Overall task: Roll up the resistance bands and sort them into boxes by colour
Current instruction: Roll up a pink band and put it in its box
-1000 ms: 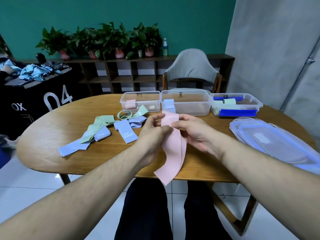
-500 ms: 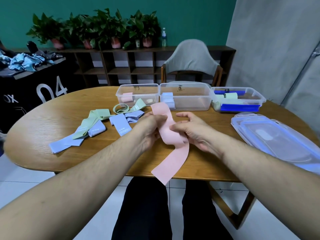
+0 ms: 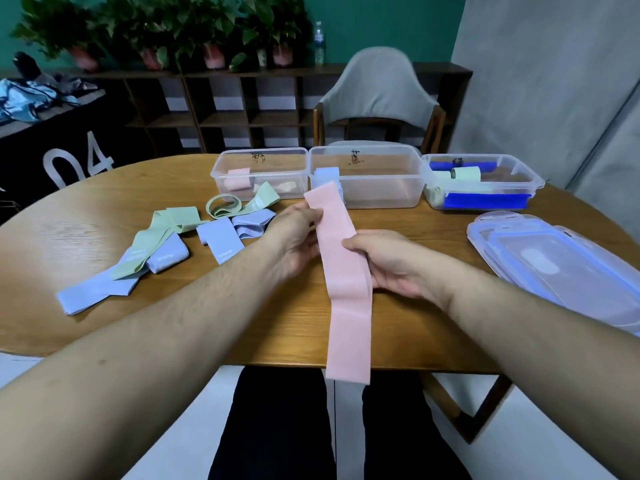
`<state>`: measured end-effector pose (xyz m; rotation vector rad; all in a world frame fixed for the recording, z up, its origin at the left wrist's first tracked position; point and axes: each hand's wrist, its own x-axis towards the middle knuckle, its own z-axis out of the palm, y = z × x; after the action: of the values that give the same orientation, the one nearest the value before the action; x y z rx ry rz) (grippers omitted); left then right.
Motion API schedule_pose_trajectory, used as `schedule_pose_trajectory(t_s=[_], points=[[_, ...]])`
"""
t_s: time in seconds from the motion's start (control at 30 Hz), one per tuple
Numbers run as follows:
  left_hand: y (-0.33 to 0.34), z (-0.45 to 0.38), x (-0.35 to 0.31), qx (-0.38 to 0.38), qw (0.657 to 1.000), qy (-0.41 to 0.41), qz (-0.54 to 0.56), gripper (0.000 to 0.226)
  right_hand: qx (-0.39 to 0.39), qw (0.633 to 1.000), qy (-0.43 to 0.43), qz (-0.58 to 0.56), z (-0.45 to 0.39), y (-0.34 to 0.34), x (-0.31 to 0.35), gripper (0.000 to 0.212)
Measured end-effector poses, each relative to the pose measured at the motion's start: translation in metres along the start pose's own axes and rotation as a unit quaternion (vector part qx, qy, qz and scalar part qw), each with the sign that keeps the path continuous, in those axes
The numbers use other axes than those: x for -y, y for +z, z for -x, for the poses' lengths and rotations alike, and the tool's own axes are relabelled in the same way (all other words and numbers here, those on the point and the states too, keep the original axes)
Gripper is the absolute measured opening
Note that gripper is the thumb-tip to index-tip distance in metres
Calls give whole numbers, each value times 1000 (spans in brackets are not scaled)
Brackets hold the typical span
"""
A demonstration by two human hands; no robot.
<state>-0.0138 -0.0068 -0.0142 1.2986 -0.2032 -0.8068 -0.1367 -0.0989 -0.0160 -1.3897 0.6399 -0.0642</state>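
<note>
- pink band point(image 3: 341, 268): lies flat and long at the table's six o'clock edge, its near end hanging off.
- left hand point(image 3: 294, 237) pinches its far end; right hand point(image 3: 394, 261) grips the middle.
- to roll well, i'd start tight at the far end, edges aligned.
- pink box point(image 3: 259, 174) waits at eleven o'clock, one pink roll inside.

Clear boxes along the far edge of the surface: three, namely left box point(image 3: 259, 174), middle box point(image 3: 367, 178), right box point(image 3: 481, 181). Stacked clear lids point(image 3: 561, 265) at the right edge: count cannot be told. Pink bands: one flat point(image 3: 346, 289), one rolled point(image 3: 238, 178). Loose green bands: two point(image 3: 156, 240) point(image 3: 242, 204). Loose lilac bands: about four point(image 3: 221, 239).
</note>
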Motion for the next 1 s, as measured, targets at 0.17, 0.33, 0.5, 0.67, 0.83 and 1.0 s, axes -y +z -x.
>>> schedule_pose_trajectory(t_s=[0.17,0.33,0.5,0.67,0.83,1.0], points=[[8,-33,10,-37,999,-6,-12,12,-52,987,-35,148,-21,-11,-7,11],[14,-61,14,-66,989,40,-123,19,-122,910,-105,381,-38,-24,-6,27],[15,-76,14,-79,970,77,-216,18,-156,870,-135,448,-52,-35,-12,26],[1,-73,26,-75,961,139,-226,33,-179,858,-186,445,-51,-39,-25,27],[-22,-38,36,17,920,219,-324,17,-161,853,-235,438,-39,-45,-37,11],[-34,9,48,108,857,268,-428,8,-128,860,-291,399,-20,-45,-54,15]])
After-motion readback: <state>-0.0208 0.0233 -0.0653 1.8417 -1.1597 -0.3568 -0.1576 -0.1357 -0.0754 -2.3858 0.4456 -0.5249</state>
